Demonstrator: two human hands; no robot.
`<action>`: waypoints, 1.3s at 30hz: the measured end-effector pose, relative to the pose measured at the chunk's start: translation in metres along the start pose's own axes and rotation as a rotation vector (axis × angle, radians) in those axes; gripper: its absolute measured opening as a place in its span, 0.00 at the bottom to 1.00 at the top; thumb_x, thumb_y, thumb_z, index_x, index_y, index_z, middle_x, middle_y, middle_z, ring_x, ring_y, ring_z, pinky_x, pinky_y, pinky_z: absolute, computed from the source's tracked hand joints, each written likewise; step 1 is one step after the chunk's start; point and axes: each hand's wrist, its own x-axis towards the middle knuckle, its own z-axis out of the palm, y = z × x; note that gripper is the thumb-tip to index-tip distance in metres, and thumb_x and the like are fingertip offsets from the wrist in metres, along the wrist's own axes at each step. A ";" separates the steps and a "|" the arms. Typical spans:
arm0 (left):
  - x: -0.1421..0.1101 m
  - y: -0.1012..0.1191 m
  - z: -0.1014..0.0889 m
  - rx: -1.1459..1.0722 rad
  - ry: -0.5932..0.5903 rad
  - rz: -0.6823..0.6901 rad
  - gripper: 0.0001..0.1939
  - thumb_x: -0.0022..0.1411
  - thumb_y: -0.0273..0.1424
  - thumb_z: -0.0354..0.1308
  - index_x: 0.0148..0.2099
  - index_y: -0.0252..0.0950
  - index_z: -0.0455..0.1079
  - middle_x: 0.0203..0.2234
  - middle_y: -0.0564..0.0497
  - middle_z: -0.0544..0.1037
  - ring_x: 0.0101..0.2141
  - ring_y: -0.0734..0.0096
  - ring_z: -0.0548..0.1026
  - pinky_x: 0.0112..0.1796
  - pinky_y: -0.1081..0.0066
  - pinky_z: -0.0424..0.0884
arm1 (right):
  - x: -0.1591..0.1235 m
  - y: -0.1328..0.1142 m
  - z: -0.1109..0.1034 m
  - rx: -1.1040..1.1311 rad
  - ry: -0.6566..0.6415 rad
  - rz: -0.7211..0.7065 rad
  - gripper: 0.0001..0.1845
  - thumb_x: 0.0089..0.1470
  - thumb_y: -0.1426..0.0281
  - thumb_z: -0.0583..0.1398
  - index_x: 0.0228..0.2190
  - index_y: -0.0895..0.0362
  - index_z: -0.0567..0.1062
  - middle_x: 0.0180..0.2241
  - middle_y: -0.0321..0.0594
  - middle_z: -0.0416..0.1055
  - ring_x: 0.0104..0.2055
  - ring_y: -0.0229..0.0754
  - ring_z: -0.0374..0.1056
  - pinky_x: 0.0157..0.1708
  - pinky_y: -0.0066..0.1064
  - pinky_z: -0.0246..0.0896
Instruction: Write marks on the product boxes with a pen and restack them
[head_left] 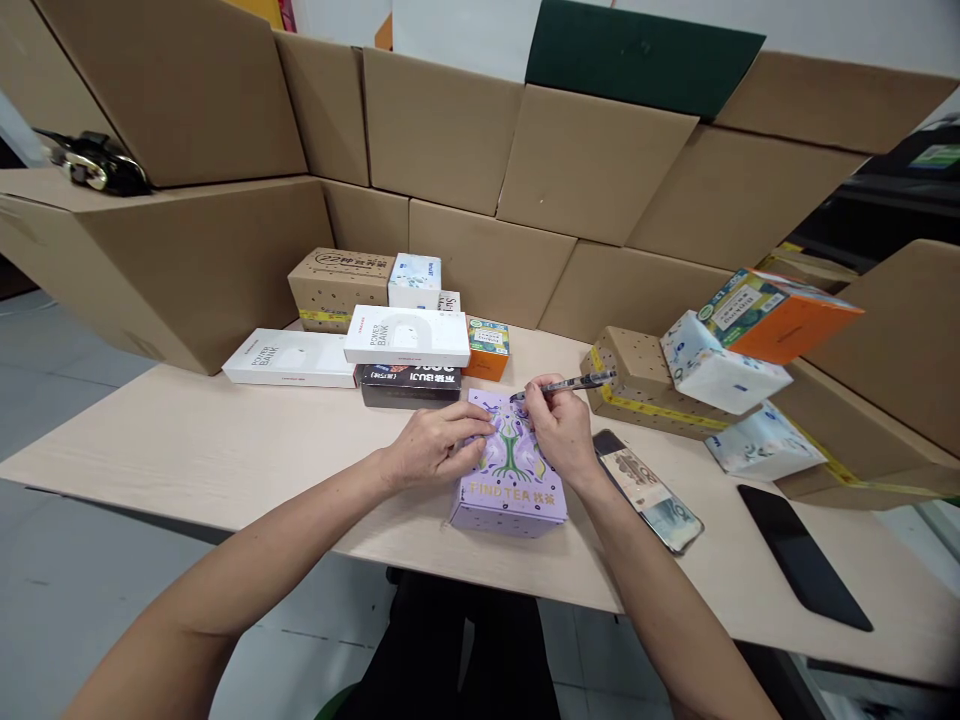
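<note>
A lilac tea box [510, 460] lies flat near the table's front edge, its lid printed with a green tree-like design, gold lettering and many small dark marks. My left hand [439, 442] rests on the left side of the lid, fingers stretched out and lying on it. Pinched in my right hand [561, 428] is a pen [577, 383] with a dark patterned barrel. Its tip meets the upper part of the lid, and its other end points right. The right palm covers the box's upper right corner.
Behind the tea box stand white power bank boxes [409, 337], a black box [411, 388] and a brown carton [341, 280]. To the right are a phone [652, 490], a black phone-like slab [802, 555] and stacked tissue packs [724, 360]. Cardboard walls [450, 130] enclose the table.
</note>
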 end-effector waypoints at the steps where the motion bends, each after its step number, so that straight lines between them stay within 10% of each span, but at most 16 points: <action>1: 0.000 0.000 0.000 -0.001 -0.002 0.001 0.13 0.66 0.29 0.52 0.47 0.34 0.76 0.44 0.44 0.80 0.35 0.73 0.80 0.31 0.75 0.78 | 0.000 0.000 0.000 0.002 -0.004 -0.004 0.14 0.62 0.60 0.53 0.30 0.55 0.68 0.20 0.32 0.66 0.22 0.37 0.63 0.26 0.29 0.55; 14: -0.004 -0.004 0.004 0.078 0.059 0.065 0.13 0.67 0.30 0.51 0.47 0.34 0.75 0.44 0.45 0.80 0.43 0.69 0.79 0.39 0.69 0.78 | -0.001 0.020 -0.018 0.321 0.213 0.197 0.15 0.61 0.54 0.53 0.32 0.53 0.65 0.18 0.28 0.64 0.17 0.34 0.58 0.19 0.25 0.52; 21: -0.004 0.011 0.006 0.147 0.227 0.363 0.16 0.64 0.38 0.50 0.45 0.36 0.74 0.36 0.46 0.81 0.31 0.65 0.73 0.32 0.63 0.70 | 0.001 0.059 -0.038 -0.487 -0.394 0.276 0.14 0.57 0.61 0.57 0.23 0.55 0.68 0.23 0.40 0.72 0.26 0.40 0.65 0.26 0.29 0.52; 29: -0.004 0.025 0.016 0.115 0.095 0.474 0.16 0.59 0.36 0.59 0.48 0.38 0.72 0.39 0.48 0.82 0.39 0.62 0.75 0.37 0.62 0.70 | -0.008 0.068 -0.019 -0.575 -0.401 0.257 0.11 0.54 0.63 0.60 0.25 0.56 0.73 0.26 0.44 0.74 0.27 0.41 0.65 0.26 0.29 0.47; 34: -0.002 0.022 0.018 0.172 0.076 0.442 0.14 0.60 0.33 0.60 0.48 0.38 0.72 0.40 0.48 0.82 0.40 0.61 0.75 0.38 0.61 0.70 | -0.007 0.062 -0.055 -0.607 -0.324 0.293 0.16 0.55 0.56 0.58 0.29 0.56 0.75 0.29 0.44 0.75 0.31 0.44 0.68 0.29 0.31 0.53; 39: 0.000 0.013 0.021 0.235 0.087 0.362 0.13 0.62 0.31 0.59 0.50 0.38 0.71 0.42 0.47 0.81 0.42 0.60 0.75 0.40 0.60 0.71 | -0.026 0.084 -0.112 -0.760 -0.313 0.371 0.38 0.48 0.47 0.61 0.55 0.55 0.72 0.53 0.53 0.71 0.51 0.58 0.68 0.40 0.38 0.61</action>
